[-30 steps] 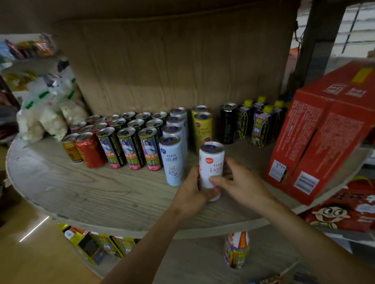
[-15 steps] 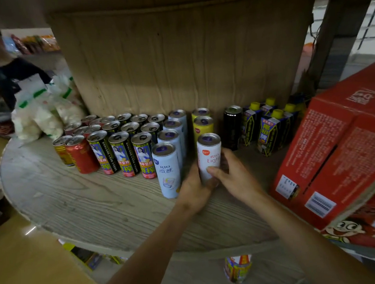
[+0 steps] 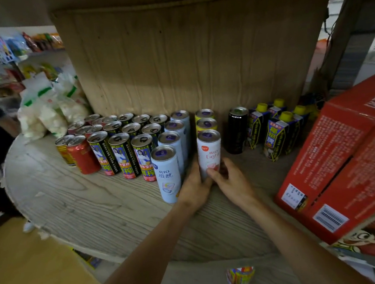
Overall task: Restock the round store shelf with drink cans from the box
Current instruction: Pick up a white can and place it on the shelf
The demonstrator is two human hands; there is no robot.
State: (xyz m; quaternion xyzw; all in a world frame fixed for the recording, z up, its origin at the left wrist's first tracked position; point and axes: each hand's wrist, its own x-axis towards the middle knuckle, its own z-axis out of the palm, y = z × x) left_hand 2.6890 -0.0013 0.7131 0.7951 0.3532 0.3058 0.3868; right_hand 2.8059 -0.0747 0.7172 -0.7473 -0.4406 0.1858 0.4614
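A tall white RIO Light can [image 3: 209, 150] stands upright on the round wooden shelf [image 3: 79, 210], at the front of a short row with two yellow cans [image 3: 206, 124] behind it. My left hand [image 3: 195, 186] grips its lower left side and my right hand [image 3: 230, 181] holds its lower right side. Just left of it runs a row of pale blue RIO cans [image 3: 167, 173]. Further left stand several dark cans with a printed figure [image 3: 124, 156] and red cans [image 3: 82, 155].
A red carton [image 3: 342, 157] leans on the shelf's right side. A black can [image 3: 236, 129] and yellow-capped drink packs [image 3: 274, 134] stand right of the held can. White bags [image 3: 47, 108] lie at far left. A cardboard column [image 3: 185, 56] rises behind. A lower shelf holds one colourful can [image 3: 240, 277].
Both hands have carried the white can forward and set it down in front of the yellow cans, deeper on the shelf. The view has moved closer.
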